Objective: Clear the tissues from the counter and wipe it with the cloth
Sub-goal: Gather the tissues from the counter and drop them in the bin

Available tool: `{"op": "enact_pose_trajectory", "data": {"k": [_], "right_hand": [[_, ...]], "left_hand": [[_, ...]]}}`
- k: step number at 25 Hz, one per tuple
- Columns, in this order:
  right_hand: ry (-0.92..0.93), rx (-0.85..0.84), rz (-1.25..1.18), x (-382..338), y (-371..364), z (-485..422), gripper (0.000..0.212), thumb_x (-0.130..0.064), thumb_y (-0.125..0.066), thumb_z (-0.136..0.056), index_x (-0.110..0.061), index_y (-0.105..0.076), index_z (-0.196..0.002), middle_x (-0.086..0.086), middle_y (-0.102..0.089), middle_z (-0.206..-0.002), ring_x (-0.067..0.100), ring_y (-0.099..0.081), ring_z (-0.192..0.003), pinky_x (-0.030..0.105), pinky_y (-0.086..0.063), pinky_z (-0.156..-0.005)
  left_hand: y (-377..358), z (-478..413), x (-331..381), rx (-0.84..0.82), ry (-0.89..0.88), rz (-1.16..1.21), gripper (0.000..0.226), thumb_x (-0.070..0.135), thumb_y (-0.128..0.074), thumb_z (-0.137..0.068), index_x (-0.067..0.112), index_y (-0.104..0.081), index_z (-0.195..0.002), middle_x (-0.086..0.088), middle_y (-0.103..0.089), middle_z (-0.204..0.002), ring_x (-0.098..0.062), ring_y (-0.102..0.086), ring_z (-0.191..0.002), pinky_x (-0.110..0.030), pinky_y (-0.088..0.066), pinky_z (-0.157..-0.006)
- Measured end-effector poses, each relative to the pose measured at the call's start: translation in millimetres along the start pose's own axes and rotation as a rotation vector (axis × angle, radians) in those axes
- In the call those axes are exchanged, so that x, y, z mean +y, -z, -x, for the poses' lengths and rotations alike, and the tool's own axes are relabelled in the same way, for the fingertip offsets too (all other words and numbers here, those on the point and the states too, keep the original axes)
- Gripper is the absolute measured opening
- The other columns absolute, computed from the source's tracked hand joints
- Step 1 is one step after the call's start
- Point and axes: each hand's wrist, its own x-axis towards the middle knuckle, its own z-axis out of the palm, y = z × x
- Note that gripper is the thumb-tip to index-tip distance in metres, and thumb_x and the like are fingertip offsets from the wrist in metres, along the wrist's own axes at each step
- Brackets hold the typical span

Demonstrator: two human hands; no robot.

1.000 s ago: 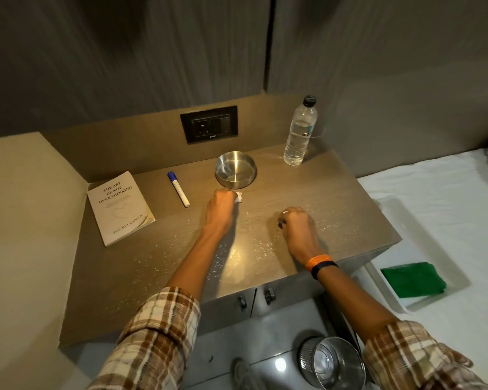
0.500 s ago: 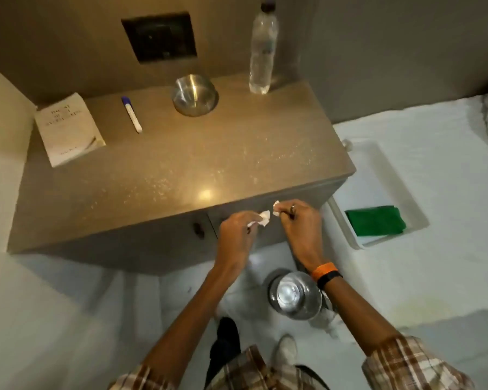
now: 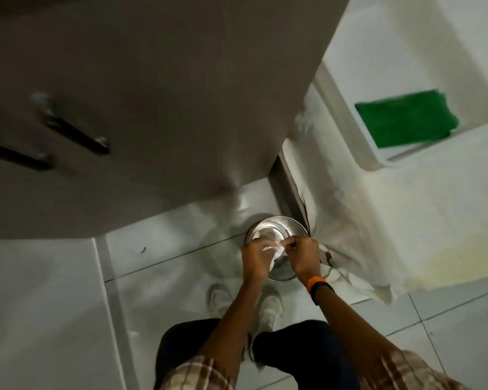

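head view: both hands over the steel bin (image 3: 276,229) on the floor
left hand (image 3: 255,258): pinching white tissue bits (image 3: 271,250)
right hand (image 3: 302,258): fingers pressed together, contents unclear
step: dumping tissues
next: release, then fetch green cloth (image 3: 406,122) from white tray (image 3: 375,161); surface top out of frame

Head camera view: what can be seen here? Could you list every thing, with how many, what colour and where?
cabinet: one, brown, top left, two dark handles
bin: one, shiny metal, on the floor under the hands
tissues: small white scraps, between the hands over the bin
cloth: one, green, in the tray
tray: one, white, on the bed at right
bed: one, white sheet, right side
floor: pale tiles
shoes: two, whitish, below the bin
left hand: pinching tissue
right hand: pinching tissue, orange band at the wrist
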Motion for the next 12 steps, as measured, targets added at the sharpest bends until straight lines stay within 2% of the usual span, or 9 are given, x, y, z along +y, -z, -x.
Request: {"op": "enact_pose_trajectory", "data": {"k": [2,3,4,6,7,10,12], "right_hand": [[-0.028,-0.01,0.005,39,-33,-34,0.026,0.003,-0.058,-0.088,-0.011,-0.08,-0.091,0.011,-0.079,-0.095,0.026,-0.074,-0.089,0.01,-0.049,-0.071],[-0.02,-0.009,-0.01,53,-46,-47,0.025,0.005,-0.058,-0.088,-0.008,-0.079,-0.093,0.015,-0.079,-0.093,0.029,-0.074,-0.089,0.004,-0.046,-0.068],[-0.011,-0.011,-0.029,63,-57,-57,0.023,0.006,-0.059,-0.087,-0.005,-0.078,-0.094,0.017,-0.079,-0.094,0.031,-0.074,-0.091,0.005,-0.048,-0.071],[0.008,-0.019,-0.016,77,-71,-67,0.018,0.002,-0.062,-0.088,-0.002,-0.077,-0.098,0.02,-0.078,-0.099,0.035,-0.072,-0.098,0.028,-0.056,-0.087],[0.027,-0.012,0.021,80,-75,-68,0.018,-0.001,-0.062,-0.09,-0.002,-0.077,-0.101,0.02,-0.077,-0.103,0.035,-0.071,-0.101,0.035,-0.055,-0.091],[0.095,0.018,0.13,73,-70,-51,0.028,-0.003,-0.056,-0.094,-0.004,-0.071,-0.118,0.018,-0.071,-0.123,0.035,-0.063,-0.119,0.038,-0.046,-0.105],[0.158,0.006,0.223,51,-51,-22,0.038,-0.007,-0.054,-0.096,-0.004,-0.061,-0.133,0.017,-0.056,-0.144,0.033,-0.051,-0.135,0.039,-0.039,-0.116]], "left_hand": [[-36,-29,-44,-0.011,0.026,0.018,0.017,-0.004,-0.072,-0.082,0.002,-0.078,-0.096,-0.014,-0.078,-0.101,-0.027,-0.073,-0.1,-0.021,-0.051,-0.088],[-47,-40,-63,-0.022,0.039,0.023,0.023,-0.004,-0.071,-0.083,0.003,-0.077,-0.104,-0.014,-0.077,-0.107,-0.026,-0.071,-0.104,-0.019,-0.049,-0.089],[-55,-50,-77,-0.033,0.043,0.026,0.03,-0.004,-0.07,-0.085,0.003,-0.074,-0.113,-0.015,-0.075,-0.114,-0.026,-0.07,-0.109,-0.021,-0.049,-0.093],[-62,-62,-98,-0.053,0.021,0.005,0.04,-0.003,-0.068,-0.086,0.006,-0.068,-0.125,-0.014,-0.071,-0.123,-0.027,-0.066,-0.116,-0.032,-0.052,-0.102],[-62,-64,-101,-0.06,-0.005,-0.018,0.044,-0.002,-0.068,-0.086,0.008,-0.066,-0.128,-0.012,-0.07,-0.127,-0.026,-0.065,-0.118,-0.036,-0.052,-0.103],[-46,-54,-92,-0.028,-0.114,-0.077,0.043,0.008,-0.066,-0.089,0.011,-0.062,-0.132,-0.008,-0.066,-0.133,-0.025,-0.062,-0.123,-0.036,-0.049,-0.107],[-21,-27,-72,0.003,-0.251,-0.168,0.047,0.013,-0.064,-0.091,0.015,-0.057,-0.137,-0.006,-0.058,-0.143,-0.023,-0.053,-0.134,-0.032,-0.042,-0.113]]}}
